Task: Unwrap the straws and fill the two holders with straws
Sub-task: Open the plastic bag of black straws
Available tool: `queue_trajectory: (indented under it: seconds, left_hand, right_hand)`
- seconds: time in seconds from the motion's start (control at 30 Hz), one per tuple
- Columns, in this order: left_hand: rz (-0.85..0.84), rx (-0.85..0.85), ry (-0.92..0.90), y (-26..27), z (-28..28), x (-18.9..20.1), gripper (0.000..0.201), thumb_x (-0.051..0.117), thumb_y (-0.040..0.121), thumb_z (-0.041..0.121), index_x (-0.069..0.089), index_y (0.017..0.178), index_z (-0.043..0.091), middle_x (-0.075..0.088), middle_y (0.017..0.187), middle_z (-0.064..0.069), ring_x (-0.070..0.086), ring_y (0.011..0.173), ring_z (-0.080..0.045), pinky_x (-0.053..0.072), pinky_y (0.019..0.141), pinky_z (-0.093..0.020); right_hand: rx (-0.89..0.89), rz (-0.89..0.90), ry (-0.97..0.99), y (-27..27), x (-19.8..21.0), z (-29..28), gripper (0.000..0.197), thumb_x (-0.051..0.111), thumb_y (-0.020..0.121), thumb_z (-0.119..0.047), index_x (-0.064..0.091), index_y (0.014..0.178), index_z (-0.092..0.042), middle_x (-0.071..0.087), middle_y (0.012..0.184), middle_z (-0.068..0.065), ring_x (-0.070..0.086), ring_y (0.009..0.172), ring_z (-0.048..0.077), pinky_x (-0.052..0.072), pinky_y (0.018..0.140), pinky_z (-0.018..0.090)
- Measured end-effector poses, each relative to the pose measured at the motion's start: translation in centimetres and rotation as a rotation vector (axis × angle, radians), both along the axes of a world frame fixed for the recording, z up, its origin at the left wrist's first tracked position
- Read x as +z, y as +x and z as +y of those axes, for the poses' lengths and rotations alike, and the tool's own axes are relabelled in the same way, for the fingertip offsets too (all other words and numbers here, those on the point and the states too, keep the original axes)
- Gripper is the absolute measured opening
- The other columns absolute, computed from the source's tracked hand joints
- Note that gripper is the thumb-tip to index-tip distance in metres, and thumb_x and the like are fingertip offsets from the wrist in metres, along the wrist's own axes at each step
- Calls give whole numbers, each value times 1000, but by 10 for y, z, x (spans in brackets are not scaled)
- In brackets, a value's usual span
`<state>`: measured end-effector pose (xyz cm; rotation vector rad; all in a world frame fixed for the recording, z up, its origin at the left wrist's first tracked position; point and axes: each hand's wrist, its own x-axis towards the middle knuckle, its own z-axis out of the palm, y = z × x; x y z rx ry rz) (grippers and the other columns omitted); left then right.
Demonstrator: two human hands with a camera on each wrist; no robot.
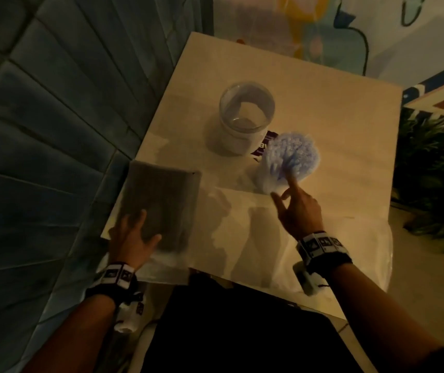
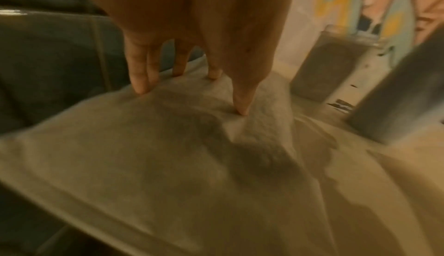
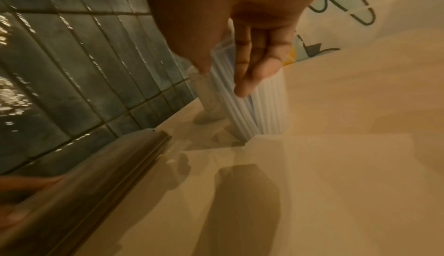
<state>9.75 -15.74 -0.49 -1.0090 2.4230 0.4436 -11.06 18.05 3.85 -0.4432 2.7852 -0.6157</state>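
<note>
An empty clear cylinder holder [image 1: 246, 117] stands mid-table. Just right of it a second holder packed with white straws [image 1: 292, 156] fans out at the top. My right hand [image 1: 282, 188] reaches to it, index finger extended and touching the straw tips; in the right wrist view the fingers [image 3: 250, 78] lie against the straws [image 3: 264, 108], gripping nothing. At the table's left edge lies a flat wrapped pack of straws [image 1: 159, 200]. My left hand [image 1: 145, 227] presses flat on it, fingers straight [image 2: 140, 81] on the wrapper [image 2: 144, 155].
The beige table [image 1: 323, 117] butts against a dark tiled wall [image 1: 54, 103] on the left. A purple-printed label [image 1: 265, 146] shows between the holders. Clear plastic sheet [image 1: 363, 251] drapes over the near right corner. A plant [image 1: 430, 170] stands beyond the right edge.
</note>
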Motion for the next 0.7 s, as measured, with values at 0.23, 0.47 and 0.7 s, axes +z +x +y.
queue_trajectory:
  seconds: [0.23,0.47,0.7]
  left_hand:
    - [-98,-135,83,-46,22,12,86,60,87,59,12,155,38,3,162,-10,27,138,-46,38,108,-51]
    - [-75,-177,95,-74,25,19,84,58,92,52,13,157,25,5,162,-14,31,140,-42,38,110,-50]
    - [-68,-690,113,-58,37,-1,100,63,81,61,-3,153,43,-17,163,4,-12,150,-35,12,116,-67]
  right_hand:
    - [-220,160,124,-29,5,7,27,52,99,-38,64,118,-24,72,101,18,67,83,40,49,67,40]
    - [-320,140,137,-51,19,27,30,53,97,-43,60,117,-22,73,90,17,66,77,40,49,64,40]
    - [-36,338,-176,-31,56,-77,17,59,96,-28,62,107,-16,67,95,6,55,66,11,48,62,27]
